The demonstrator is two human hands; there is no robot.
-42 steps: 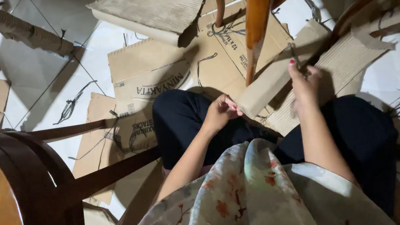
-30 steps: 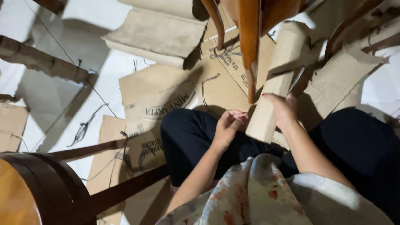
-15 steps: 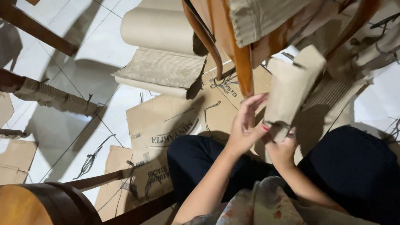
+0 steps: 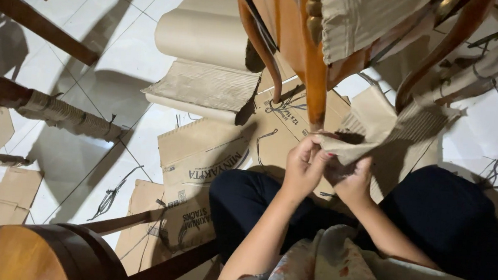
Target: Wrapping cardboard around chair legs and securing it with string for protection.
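**Both hands close on a strip of corrugated cardboard beneath a wooden chair**

While a person sits on the floor among flattened boxes, the left hand [image 4: 302,166] and the right hand [image 4: 351,181] meet just in front of the knees, both gripping one strip of corrugated cardboard [image 4: 365,133]. The left hand's fingers [image 4: 313,158] curl over the strip's near left edge, pinching it tight; the right hand clasps the same piece from below, just beside the left, its thumb pressed against the underside. From the hands the strip rises far and to the right, bending and partly folded, toward the curved chair leg [image 4: 437,54] on the right. A straighter, glossy wooden chair leg [image 4: 314,61] comes down just far of the left hand, its tip near the fingers. A cardboard roll [image 4: 201,35] lies on the white tiled floor [image 4: 118,42] at the far left, with a sheet of ribbed cardboard [image 4: 202,87] just near of it. Flattened printed boxes [image 4: 205,154] cover the floor under and to the left of the dark trousers [image 4: 454,220]. A chair rung wrapped in cardboard and cord [image 4: 63,115] crosses the left side, and a rounded wooden seat back [image 4: 19,255] fills the near left corner. Loose dark cords [image 4: 111,195] lie scattered on the tiles.
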